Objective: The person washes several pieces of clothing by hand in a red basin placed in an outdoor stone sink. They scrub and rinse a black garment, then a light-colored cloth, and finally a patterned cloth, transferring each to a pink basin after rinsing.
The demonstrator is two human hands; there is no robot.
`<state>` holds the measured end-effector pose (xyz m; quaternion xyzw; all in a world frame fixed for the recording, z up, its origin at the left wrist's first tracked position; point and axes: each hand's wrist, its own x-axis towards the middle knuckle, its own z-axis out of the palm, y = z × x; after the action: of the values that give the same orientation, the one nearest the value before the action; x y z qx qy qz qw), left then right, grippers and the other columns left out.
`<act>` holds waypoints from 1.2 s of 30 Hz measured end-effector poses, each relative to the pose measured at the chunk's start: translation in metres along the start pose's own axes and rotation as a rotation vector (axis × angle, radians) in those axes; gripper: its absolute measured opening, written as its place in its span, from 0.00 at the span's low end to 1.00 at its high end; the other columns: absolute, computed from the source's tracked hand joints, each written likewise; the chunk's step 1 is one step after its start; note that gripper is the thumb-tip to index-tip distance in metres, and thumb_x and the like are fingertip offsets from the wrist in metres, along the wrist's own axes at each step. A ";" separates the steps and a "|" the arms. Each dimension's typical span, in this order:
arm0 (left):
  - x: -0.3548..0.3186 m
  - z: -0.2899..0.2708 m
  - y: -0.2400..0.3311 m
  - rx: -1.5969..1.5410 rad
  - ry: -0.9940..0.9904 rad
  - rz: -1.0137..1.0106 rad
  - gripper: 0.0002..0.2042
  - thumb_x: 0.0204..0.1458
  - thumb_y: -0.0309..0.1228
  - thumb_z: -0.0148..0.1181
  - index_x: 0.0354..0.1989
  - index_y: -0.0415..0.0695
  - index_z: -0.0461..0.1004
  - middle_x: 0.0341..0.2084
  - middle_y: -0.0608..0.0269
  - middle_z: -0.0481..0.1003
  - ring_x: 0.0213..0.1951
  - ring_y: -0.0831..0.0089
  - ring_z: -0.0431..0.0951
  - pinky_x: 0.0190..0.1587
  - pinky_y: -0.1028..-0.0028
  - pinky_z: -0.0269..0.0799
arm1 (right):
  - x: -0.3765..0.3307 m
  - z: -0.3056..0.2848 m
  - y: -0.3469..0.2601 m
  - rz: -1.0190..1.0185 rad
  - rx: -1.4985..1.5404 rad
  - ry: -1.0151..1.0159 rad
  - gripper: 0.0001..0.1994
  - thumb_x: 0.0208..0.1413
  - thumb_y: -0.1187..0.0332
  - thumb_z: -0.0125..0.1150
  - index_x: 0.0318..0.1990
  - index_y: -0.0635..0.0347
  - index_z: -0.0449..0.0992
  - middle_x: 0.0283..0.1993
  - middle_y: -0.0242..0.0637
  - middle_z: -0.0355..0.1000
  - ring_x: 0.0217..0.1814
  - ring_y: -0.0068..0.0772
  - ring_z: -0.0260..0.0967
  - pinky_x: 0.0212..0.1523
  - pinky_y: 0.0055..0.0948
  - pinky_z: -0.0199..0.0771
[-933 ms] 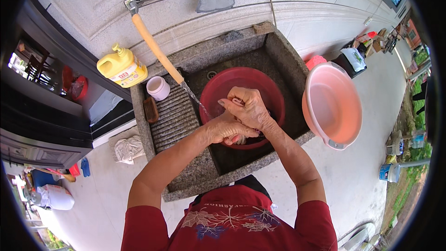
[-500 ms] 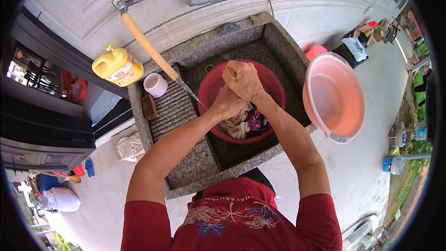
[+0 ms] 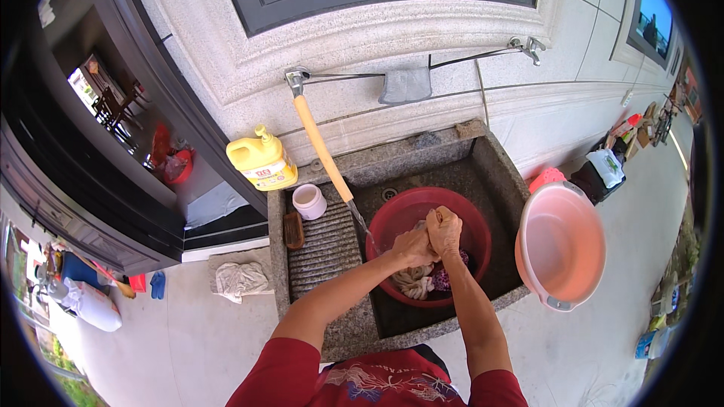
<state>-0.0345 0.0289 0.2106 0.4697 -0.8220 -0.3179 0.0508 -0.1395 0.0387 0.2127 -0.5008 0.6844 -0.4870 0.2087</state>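
My left hand [image 3: 412, 247] and my right hand [image 3: 445, 231] are closed and pressed together above a red basin [image 3: 485, 230]. Whatever they grip is mostly covered by the fingers; a greyish edge shows beside the left hand. Below them in the basin lie a cream cloth [image 3: 413, 283] and a purple patterned cloth [image 3: 440, 280]. The basin stands in a grey stone sink [image 3: 513, 173]. Water runs from a yellow hose [image 3: 320, 143] on a tap into the basin's left side.
Left of the basin is a ribbed washboard [image 3: 324, 249] with a wooden brush [image 3: 293, 231] and a white tub [image 3: 309, 201]. A yellow jug [image 3: 262, 160] stands behind. At the right is a large pink basin [image 3: 562, 237]. A grey cloth [image 3: 406, 85] hangs on the wall.
The view has swung up and left, so the sink sits lower and further right. My hands are lower over the basin, still closed together, and the right one has turned.
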 end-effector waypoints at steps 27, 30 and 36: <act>-0.008 -0.304 -0.105 0.714 1.327 0.171 0.09 0.53 0.33 0.54 0.41 0.52 0.76 0.46 0.73 0.74 0.46 0.67 0.72 0.46 0.68 0.68 | 0.003 -0.303 0.050 0.070 0.194 0.706 0.15 0.57 0.55 0.54 0.32 0.60 0.70 0.26 0.29 0.63 0.25 0.18 0.61 0.25 0.20 0.64; -0.011 -0.288 -0.082 0.730 1.433 0.126 0.12 0.51 0.33 0.58 0.44 0.50 0.75 0.49 0.65 0.71 0.50 0.62 0.67 0.50 0.66 0.63 | 0.009 -0.308 0.063 0.184 0.022 0.642 0.18 0.56 0.54 0.53 0.36 0.64 0.73 0.33 0.37 0.68 0.37 0.29 0.65 0.41 0.28 0.66; -0.036 -0.183 -0.049 0.634 1.292 0.325 0.16 0.45 0.31 0.62 0.44 0.48 0.73 0.50 0.58 0.65 0.52 0.58 0.61 0.54 0.62 0.56 | 0.024 -0.278 0.091 0.020 -0.417 0.597 0.15 0.53 0.57 0.56 0.37 0.61 0.75 0.41 0.44 0.69 0.48 0.42 0.64 0.50 0.38 0.62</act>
<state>0.0915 -0.0461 0.3352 0.4277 -0.7398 0.2864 0.4332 -0.4088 0.1466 0.2600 -0.3614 0.8048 -0.4596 -0.1023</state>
